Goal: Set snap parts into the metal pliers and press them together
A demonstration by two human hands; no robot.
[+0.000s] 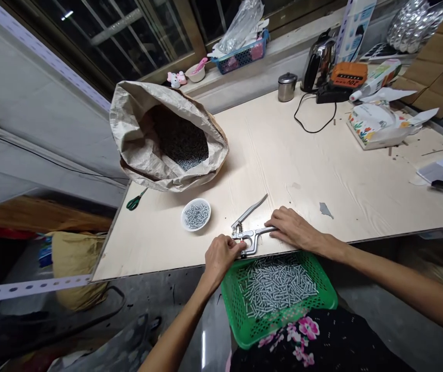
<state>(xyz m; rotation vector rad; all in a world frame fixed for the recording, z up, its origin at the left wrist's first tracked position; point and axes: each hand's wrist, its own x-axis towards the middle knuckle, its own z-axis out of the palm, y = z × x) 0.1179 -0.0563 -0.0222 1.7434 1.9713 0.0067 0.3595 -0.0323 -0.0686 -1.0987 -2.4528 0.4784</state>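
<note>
Silver snap-fastener pliers lie on the table's front edge, with one long handle raised and a spring between the handles. My left hand is closed at the jaw end, thumb beside a small red piece; whatever is pinched there is hidden. Around the lower handle, the fingers of my right hand are closed, palm down. Just below both hands, a green basket full of small metal tube-like pieces rests at my lap. A white bowl of similar small metal pieces stands to the left.
A large open sack with many metal pieces inside stands at the back left. Green-handled scissors lie by the left edge. Farther back are a metal canister, a kettle, an orange-and-black device and a tissue pack.
</note>
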